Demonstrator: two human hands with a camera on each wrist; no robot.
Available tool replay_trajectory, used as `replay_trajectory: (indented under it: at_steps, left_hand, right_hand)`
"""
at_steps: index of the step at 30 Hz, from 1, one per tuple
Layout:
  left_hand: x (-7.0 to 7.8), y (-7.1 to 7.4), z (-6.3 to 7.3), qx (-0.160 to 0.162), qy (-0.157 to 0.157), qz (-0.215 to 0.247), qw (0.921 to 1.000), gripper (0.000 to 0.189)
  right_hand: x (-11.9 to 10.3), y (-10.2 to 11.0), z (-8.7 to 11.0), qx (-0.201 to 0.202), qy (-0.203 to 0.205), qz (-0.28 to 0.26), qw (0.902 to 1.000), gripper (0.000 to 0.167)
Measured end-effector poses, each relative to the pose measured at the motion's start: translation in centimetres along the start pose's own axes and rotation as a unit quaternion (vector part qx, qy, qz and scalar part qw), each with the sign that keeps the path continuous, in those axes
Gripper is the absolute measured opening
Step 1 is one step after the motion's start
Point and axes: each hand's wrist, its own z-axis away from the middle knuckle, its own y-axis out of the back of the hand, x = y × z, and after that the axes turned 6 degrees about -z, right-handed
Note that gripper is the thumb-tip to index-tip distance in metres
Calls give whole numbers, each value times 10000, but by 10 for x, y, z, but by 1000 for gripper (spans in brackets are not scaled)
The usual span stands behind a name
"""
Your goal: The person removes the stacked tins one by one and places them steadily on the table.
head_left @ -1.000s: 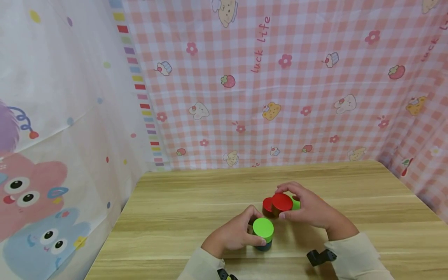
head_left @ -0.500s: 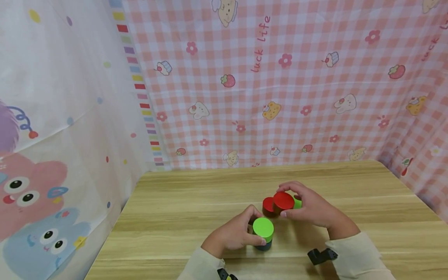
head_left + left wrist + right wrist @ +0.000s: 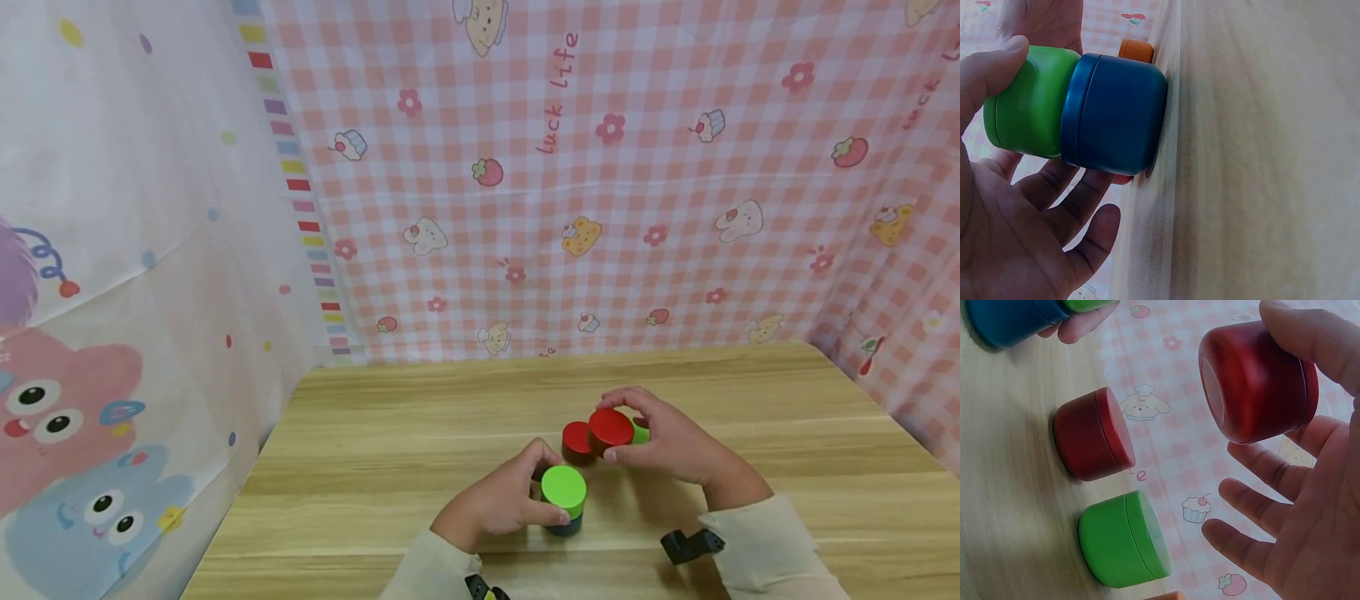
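My left hand (image 3: 504,496) grips a green lidded tin (image 3: 564,490), thumb on the near side and fingers behind. That tin sits on top of a dark blue tin (image 3: 1116,112), which stands on the table. Up and to the right, my right hand (image 3: 660,437) pinches a red tin (image 3: 611,427) between thumb and fingers. The right wrist view shows this red tin (image 3: 1257,381) raised off the table, its base in sight. A second red tin (image 3: 1088,437) and another green tin (image 3: 1119,540) stand below it on the table, the green one mostly hidden in the head view.
An orange tin (image 3: 1136,51) stands farther off on the wooden table (image 3: 375,467); only its edge enters the right wrist view. Pink checked cloth (image 3: 525,200) hangs behind the table, and a white printed cloth (image 3: 180,333) hangs at the left.
My right hand has shifted slightly right and away with the red tin, showing more of the red tin behind it. The left hand and the stacked tins stay in place.
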Motion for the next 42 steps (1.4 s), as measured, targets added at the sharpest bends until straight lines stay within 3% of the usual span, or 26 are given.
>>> replay_trajectory:
  at_steps: [42]
  left_hand:
    - [-1,1,0,-24,-17,72,10000,48]
  right_hand:
    - [8,10,3,158,-182,-285,9993,56]
